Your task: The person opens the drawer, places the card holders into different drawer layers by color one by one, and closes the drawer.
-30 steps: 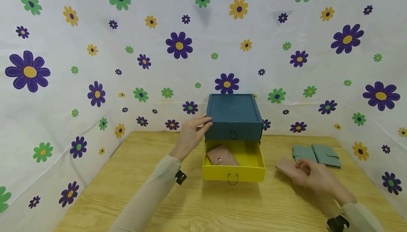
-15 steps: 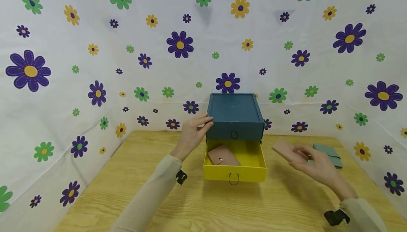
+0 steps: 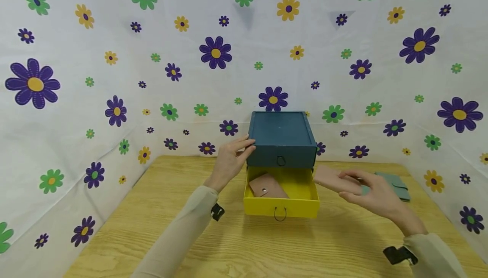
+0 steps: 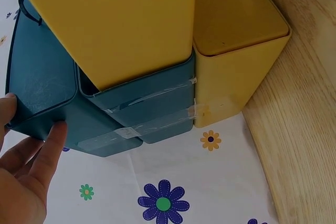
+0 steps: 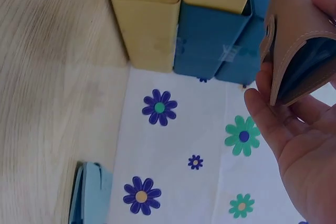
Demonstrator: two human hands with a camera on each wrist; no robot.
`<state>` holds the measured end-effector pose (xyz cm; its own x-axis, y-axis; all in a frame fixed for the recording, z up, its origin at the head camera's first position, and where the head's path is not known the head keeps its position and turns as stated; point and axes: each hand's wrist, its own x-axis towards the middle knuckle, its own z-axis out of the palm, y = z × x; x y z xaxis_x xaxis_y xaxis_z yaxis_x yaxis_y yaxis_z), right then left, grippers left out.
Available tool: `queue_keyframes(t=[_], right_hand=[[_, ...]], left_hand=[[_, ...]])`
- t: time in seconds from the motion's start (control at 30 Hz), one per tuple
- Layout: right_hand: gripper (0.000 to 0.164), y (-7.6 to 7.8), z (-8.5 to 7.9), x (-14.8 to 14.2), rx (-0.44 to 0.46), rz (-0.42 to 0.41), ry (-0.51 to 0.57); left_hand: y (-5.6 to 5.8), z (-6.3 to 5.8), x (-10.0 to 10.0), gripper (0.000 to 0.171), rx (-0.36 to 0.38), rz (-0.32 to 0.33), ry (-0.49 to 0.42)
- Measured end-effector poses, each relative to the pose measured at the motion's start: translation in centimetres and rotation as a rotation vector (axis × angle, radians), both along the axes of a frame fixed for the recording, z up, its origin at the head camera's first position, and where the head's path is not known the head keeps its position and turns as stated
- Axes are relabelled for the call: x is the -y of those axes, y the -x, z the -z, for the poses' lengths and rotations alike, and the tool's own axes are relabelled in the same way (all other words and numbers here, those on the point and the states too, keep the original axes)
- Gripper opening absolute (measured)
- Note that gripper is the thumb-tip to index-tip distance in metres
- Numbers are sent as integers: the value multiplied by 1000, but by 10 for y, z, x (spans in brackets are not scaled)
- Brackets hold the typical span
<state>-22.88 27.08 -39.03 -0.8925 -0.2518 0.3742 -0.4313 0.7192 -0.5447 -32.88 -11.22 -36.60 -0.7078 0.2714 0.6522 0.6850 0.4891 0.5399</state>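
A stacked drawer box has a shut blue drawer (image 3: 281,156) on top and a pulled-out yellow drawer (image 3: 280,207) beneath. My left hand (image 3: 228,159) holds the box's upper left front corner, thumb and fingers on either side of it. Inside the yellow drawer a pink wallet (image 3: 268,186) with a round snap lies at the left. Just right of that drawer, my right hand (image 3: 381,197) pinches another pink wallet (image 3: 331,179) above the table. In the right wrist view this held wallet (image 5: 294,30) bows a little, its dark lining showing.
A green wallet (image 3: 396,184) lies on the wooden table (image 3: 286,248) at the right. Another green wallet (image 3: 365,189) is mostly hidden behind my right hand. In the left wrist view a yellow lower tier (image 4: 236,77) shows. Flower-patterned cloth (image 3: 183,57) encloses the back and sides.
My right hand has lifted the pink wallet and carried it left, from near the green wallets to the yellow drawer's right side. My left hand stays at the box corner.
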Motion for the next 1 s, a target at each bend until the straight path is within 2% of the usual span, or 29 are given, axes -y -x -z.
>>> queue_keyframes(t=[0.3,0.7,0.77,1.0], right_hand=[[37,0,-3,20,4,-129,25],[44,10,-12,58,21,-188,-23],[45,12,-13,66,7,-187,-46],[45,17,-16,89,-69,-157,-237]], left_hand=[[0,1,-1,29,-17,8,1],[-1,-1,-1,29,-22,-4,13],[-1,-1,-1,29,-24,-4,16],[2,2,-1,29,-37,-10,12]])
